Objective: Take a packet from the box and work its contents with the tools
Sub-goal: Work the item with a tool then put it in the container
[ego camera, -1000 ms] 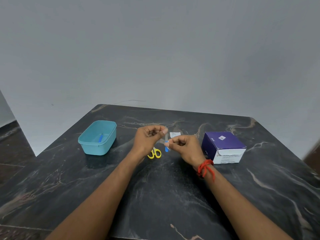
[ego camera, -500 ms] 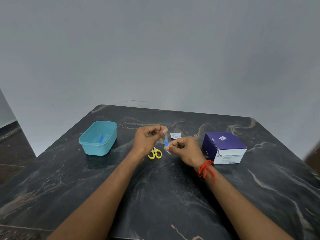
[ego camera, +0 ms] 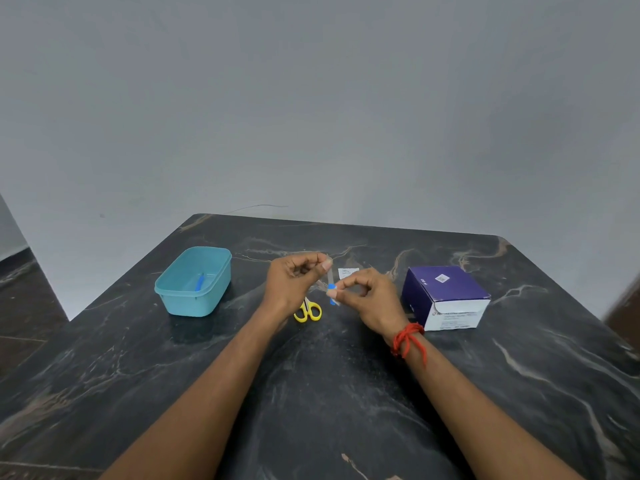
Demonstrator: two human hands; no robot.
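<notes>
Head view: left hand (ego camera: 294, 278) and right hand (ego camera: 367, 299) pinch opposite ends of the packet (ego camera: 331, 289), apparently to peel it open.

Table (ego camera: 311, 393): dark stone, marble-look w/ pale & rusty veins; polished, smooth, soft sheen.
Tub (ego camera: 188, 304): teal plastic, smooth, semi-matt.
Blue piece in tub (ego camera: 199, 282): looks plastic; too small to tell finish.
Scissors (ego camera: 307, 311): yellow plastic handles, glossy; blades mostly hidden.
Packet (ego camera: 330, 284): thin clear film, shiny; blue part inside looks plastic.
Paper scrap (ego camera: 348, 273): white paper, matt, w/ small print.
Box (ego camera: 446, 289): cardboard; purple print on top & side, white front; smooth, low sheen.
Wrist thread (ego camera: 408, 341): red cloth thread, matt, fibrous.
Wall (ego camera: 311, 116): grey paint, matt, even.
</notes>
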